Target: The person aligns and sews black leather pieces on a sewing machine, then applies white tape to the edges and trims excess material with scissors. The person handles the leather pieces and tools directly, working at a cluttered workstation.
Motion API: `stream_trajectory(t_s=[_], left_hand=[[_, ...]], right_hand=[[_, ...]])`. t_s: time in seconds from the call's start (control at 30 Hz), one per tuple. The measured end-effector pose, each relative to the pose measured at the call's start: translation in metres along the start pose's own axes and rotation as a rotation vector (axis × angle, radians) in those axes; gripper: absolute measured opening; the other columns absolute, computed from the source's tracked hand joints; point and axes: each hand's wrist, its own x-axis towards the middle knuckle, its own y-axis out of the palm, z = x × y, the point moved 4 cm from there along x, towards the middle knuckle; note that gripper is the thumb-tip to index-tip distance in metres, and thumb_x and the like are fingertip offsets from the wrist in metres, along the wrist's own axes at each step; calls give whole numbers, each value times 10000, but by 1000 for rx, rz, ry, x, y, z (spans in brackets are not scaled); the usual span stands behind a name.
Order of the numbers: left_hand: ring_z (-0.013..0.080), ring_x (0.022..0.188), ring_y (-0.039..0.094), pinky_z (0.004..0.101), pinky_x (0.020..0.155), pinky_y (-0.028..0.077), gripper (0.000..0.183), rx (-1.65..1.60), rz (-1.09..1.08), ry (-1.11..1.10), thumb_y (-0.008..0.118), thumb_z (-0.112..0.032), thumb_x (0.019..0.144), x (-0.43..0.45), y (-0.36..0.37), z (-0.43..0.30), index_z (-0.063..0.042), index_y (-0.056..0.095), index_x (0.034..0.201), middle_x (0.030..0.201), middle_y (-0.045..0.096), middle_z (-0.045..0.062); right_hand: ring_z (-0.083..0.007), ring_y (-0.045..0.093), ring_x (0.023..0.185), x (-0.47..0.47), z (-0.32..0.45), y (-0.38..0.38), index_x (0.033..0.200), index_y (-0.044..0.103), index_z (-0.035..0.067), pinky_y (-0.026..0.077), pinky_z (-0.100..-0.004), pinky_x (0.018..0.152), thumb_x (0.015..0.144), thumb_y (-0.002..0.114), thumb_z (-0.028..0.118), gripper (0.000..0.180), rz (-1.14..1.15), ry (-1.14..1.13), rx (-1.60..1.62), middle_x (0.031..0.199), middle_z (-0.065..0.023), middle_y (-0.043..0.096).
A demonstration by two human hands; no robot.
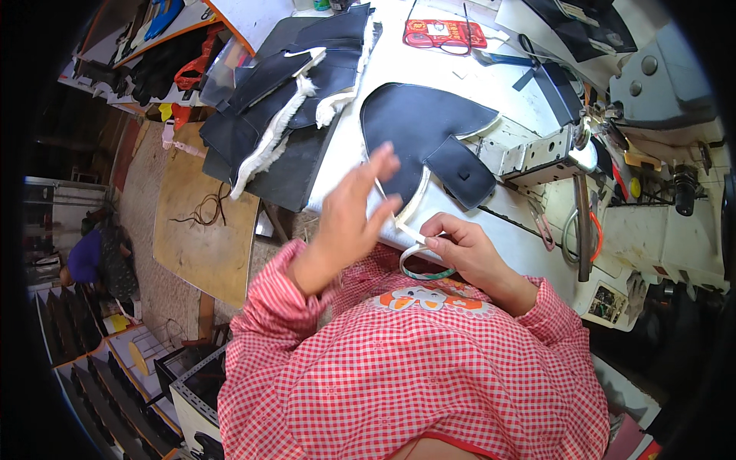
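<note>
A black leather-like piece (402, 123) with a pale edge lies on the white tabletop before me, a smaller stitched black flap (462, 172) at its right. In my right hand (468, 253), thumb and fingers pinch a narrow white tape strip, with a roll of white tape (428, 275) hanging just below. The strip runs up to the lower tip of the black piece. My left hand (353, 218) is raised and blurred at the piece's lower left, fingers spread; a thin pale line passes by its fingertips, and whether it touches that cannot be told.
Black pieces with white fleece edges (276, 126) are stacked at the left. An industrial sewing machine (540, 155) stands at the right, with thread snips (540, 224) near it. Glasses (440, 46) lie on a red item at the back. A person (100, 259) is at the far left.
</note>
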Motion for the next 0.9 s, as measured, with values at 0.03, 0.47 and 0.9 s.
stream_trajectory(t_s=[0.03,0.47,0.9], left_hand=[[331,1124,573,390,957,451,485,79,25,-21,623,-18,810,11,-1,13,-64,536,1285,1220,597,152],[399,1105,543,432,965,437,540,385,-75,-356,705,-155,800,78,44,136,3,490,1270,1211,560,231],[148,888,589,274,676,530,440,-420,-647,-590,602,-4,889,-84,26,102,-24,373,1264,1120,531,119]], right_hand=[[-48,499,647,0,-5,-4,1008,592,34,427,-208,597,964,555,108,94,-40,89,18,804,16,534],[-37,406,485,-1,-30,-47,958,558,50,340,-187,441,971,517,121,83,-250,165,326,944,-37,617],[-36,467,485,53,44,-78,928,535,98,281,-172,396,985,504,197,118,-133,165,-174,666,6,568]])
